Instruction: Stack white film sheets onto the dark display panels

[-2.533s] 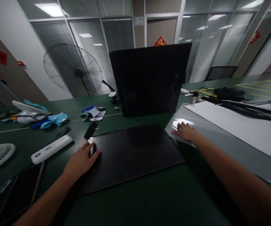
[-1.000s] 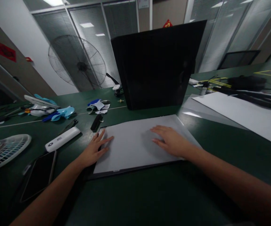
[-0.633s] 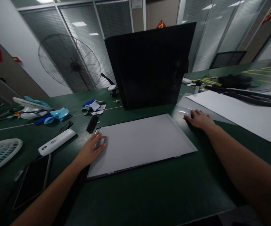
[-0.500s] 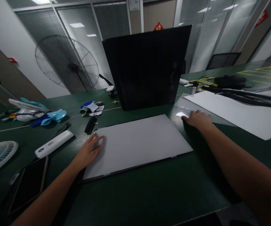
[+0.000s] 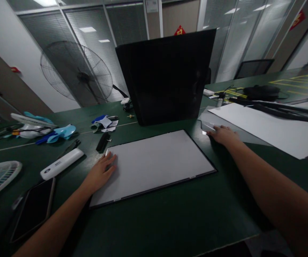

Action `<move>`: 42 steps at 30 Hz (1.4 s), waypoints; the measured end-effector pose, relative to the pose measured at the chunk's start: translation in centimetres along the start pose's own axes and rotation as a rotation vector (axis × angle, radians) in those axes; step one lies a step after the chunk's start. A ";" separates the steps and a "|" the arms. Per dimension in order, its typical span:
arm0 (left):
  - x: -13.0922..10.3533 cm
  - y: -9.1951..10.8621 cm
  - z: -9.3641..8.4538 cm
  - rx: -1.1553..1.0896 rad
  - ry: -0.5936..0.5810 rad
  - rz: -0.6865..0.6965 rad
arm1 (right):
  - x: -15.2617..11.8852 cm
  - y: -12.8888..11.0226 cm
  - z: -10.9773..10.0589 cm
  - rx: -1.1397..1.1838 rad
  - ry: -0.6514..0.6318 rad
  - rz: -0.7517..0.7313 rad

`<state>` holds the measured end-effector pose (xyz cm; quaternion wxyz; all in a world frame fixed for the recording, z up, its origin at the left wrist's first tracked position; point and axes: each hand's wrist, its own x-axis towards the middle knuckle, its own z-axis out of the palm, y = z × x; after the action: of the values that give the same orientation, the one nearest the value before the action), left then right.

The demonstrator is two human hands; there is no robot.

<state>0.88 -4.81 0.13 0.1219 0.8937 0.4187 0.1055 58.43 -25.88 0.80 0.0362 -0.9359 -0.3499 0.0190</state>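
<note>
A white sheet [image 5: 151,164] lies in a thin black-edged rectangular panel flat on the green table. My left hand [image 5: 101,173] rests on its left edge, fingers spread and holding nothing. To the panel's right, my right hand [image 5: 223,135] is closed at the near left edge of a clear plastic sheet [image 5: 241,134], which bends and glints by the fingertips. The thumb is mostly hidden. A larger white sheet [image 5: 277,132] lies partly over the clear one. Behind the panel stands a big black screen-like panel [image 5: 167,78], upright and leaning slightly.
On the left are a white power-bank-like device [image 5: 62,164], a dark tablet or phone [image 5: 34,207] and a white fan grille [image 5: 0,178]. A small black object [image 5: 102,142] sits near the panel's corner. Black strips [image 5: 284,110] cross the large white sheet. Blue wrappers [image 5: 62,132] lie further back.
The white sheet has slid slightly left under my left hand, and the black edge shows more on the right. The clear sheet's edge has bent near my right hand, which barely moved.
</note>
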 end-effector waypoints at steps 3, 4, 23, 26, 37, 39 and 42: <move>0.0 0.3 -0.1 0.015 -0.018 -0.029 | -1.2 -0.7 -1.4 -0.002 0.000 0.025; 0.0 0.4 -0.1 0.015 -0.016 -0.034 | -1.7 -1.1 -2.0 -0.004 0.004 0.032; -0.3 -0.1 -0.1 -0.059 0.044 0.011 | -23.2 -15.8 -4.6 0.687 -0.674 -0.991; -0.4 0.1 -0.1 -0.061 0.032 -0.028 | -22.3 -15.5 -4.6 0.775 -0.626 -1.059; -0.3 0.7 -0.3 -0.003 0.012 -0.036 | -10.9 -11.3 -1.9 0.114 0.080 -0.653; -0.3 0.3 -0.1 -0.010 0.020 -0.023 | -10.1 -10.4 -1.9 0.039 0.087 -0.619; -0.3 -0.2 0.0 -0.038 0.036 -0.006 | -10.6 -10.4 -2.1 -0.045 0.072 -0.640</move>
<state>0.57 -4.91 0.02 0.1317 0.8880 0.4212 0.1291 43.76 -25.09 3.80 0.0320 -0.7790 -0.6253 -0.0341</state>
